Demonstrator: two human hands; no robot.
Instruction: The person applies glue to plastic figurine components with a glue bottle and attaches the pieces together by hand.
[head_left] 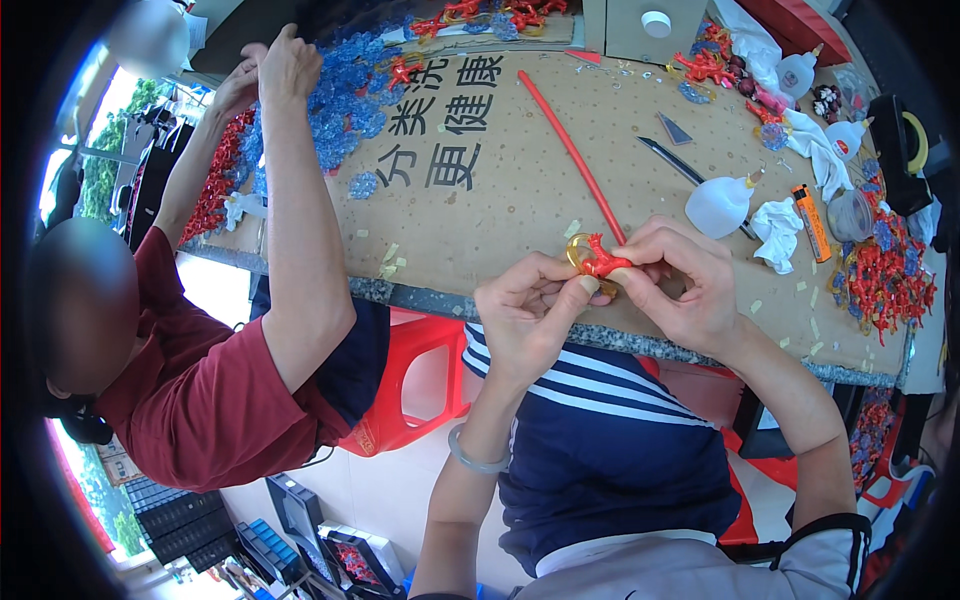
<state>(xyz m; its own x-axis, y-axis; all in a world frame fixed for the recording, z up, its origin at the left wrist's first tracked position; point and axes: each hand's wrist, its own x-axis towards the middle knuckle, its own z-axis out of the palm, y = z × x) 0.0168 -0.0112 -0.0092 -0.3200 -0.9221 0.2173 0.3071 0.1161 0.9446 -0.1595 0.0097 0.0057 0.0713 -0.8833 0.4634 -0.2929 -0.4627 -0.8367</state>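
Note:
Close to the table's front edge, both hands meet on a small glossy red figurine [603,262] with a clear yellow ring [575,251] at its left side. My left hand [525,315] is closed, pinching the ring side between thumb and fingers. From the other side, the thumb and fingers of my right hand [690,285] press on the red part. A thin red stick [570,150] slants across the cardboard, its near end beside my right fingers; whether they touch it I cannot tell.
On the left, a co-worker's hands [285,70] are over a heap of clear blue pieces [345,100]. To the right are a squeeze bottle [720,203], crumpled tissue [777,235], an orange tube [811,222], a black pen-like tool [668,160] and piled red figurines [885,275].

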